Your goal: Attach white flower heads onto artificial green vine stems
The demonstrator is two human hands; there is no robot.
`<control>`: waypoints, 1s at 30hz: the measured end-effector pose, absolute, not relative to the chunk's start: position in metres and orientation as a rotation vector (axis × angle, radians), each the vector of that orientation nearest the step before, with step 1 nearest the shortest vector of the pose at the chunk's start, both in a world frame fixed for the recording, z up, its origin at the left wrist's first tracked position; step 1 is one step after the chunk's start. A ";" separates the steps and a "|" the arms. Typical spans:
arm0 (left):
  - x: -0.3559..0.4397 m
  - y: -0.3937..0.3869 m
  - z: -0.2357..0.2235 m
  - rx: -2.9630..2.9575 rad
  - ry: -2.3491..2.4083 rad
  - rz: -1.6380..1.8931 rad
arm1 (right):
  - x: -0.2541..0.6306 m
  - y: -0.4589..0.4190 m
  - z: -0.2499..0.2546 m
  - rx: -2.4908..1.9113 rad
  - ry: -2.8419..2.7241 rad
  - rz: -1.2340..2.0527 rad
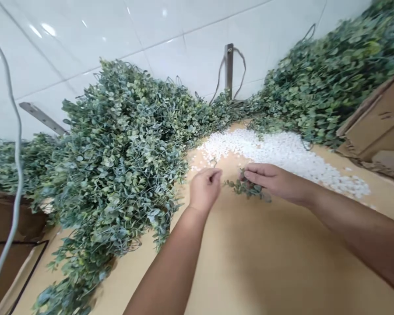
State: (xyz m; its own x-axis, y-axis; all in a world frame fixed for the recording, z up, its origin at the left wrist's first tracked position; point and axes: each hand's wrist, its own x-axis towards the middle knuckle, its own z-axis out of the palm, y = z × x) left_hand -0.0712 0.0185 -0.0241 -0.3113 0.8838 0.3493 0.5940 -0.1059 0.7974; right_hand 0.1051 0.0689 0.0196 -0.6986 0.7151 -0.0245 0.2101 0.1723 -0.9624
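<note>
My right hand (271, 180) is closed on a small sprig of artificial green leaves (246, 188) just above the tan tabletop (249, 262). My left hand (204, 188) sits a little to the left of the sprig with its fingers pinched together; what they pinch is too small to make out, perhaps the sprig's thin stem end. Behind both hands lies a spread of small white pieces (282, 153) on the table.
A big heap of artificial leafy sprigs (118, 148) fills the left side of the table, and another heap (325, 78) rises at the right rear. Cardboard boxes (377, 122) stand at the right. A white cable (13, 175) hangs at the left. A tiled wall (118, 30) is behind.
</note>
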 end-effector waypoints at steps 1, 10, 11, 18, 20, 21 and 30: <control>-0.075 0.019 -0.022 1.655 1.984 1.375 | 0.105 0.072 0.012 -0.886 -2.003 1.551; -0.078 0.037 -0.017 1.665 2.276 1.031 | 0.093 0.076 -0.020 -0.980 -1.883 1.382; -0.079 0.038 -0.018 1.619 2.251 1.095 | 0.093 0.075 -0.018 -0.982 -1.885 1.386; -0.078 0.031 -0.021 1.390 2.033 1.336 | 0.098 0.075 -0.012 -0.964 -1.886 1.457; -0.071 0.023 -0.018 1.282 1.894 1.389 | 0.099 0.075 -0.013 -0.956 -1.888 1.474; -0.067 0.019 -0.017 1.207 1.787 1.423 | 0.099 0.075 -0.014 -0.953 -1.891 1.484; -0.059 0.015 -0.005 0.811 1.349 1.374 | 0.097 0.074 -0.015 -0.948 -2.014 1.535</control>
